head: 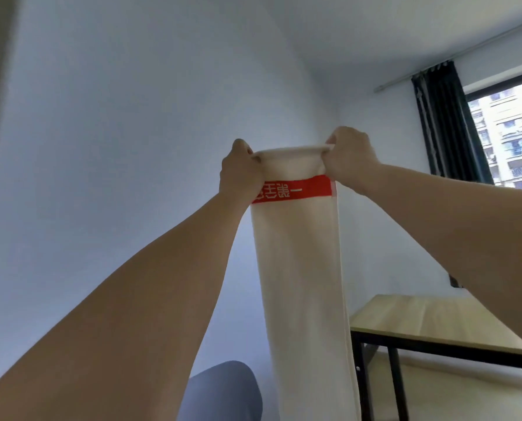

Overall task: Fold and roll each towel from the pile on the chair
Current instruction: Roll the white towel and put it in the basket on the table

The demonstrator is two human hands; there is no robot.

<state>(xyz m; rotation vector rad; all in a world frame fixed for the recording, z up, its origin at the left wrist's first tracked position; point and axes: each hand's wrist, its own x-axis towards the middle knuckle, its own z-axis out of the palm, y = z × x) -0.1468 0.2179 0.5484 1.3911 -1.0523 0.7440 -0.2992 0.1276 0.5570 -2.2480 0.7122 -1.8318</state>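
A long cream towel [299, 268] with a red printed band near its top hangs straight down in front of me, folded lengthwise into a narrow strip. My left hand [241, 171] grips its top left corner. My right hand [349, 154] grips the top right corner. Both arms are raised high, so the top edge is stretched level between the hands. The towel's lower end runs out of the bottom of the view. The chair and the pile are not in view.
A wooden table [436, 323] with a black metal frame stands at the lower right. A grey-blue rounded object [223, 390] shows at the bottom centre. A window [508, 138] with a dark curtain [445, 123] is at the right, white walls behind.
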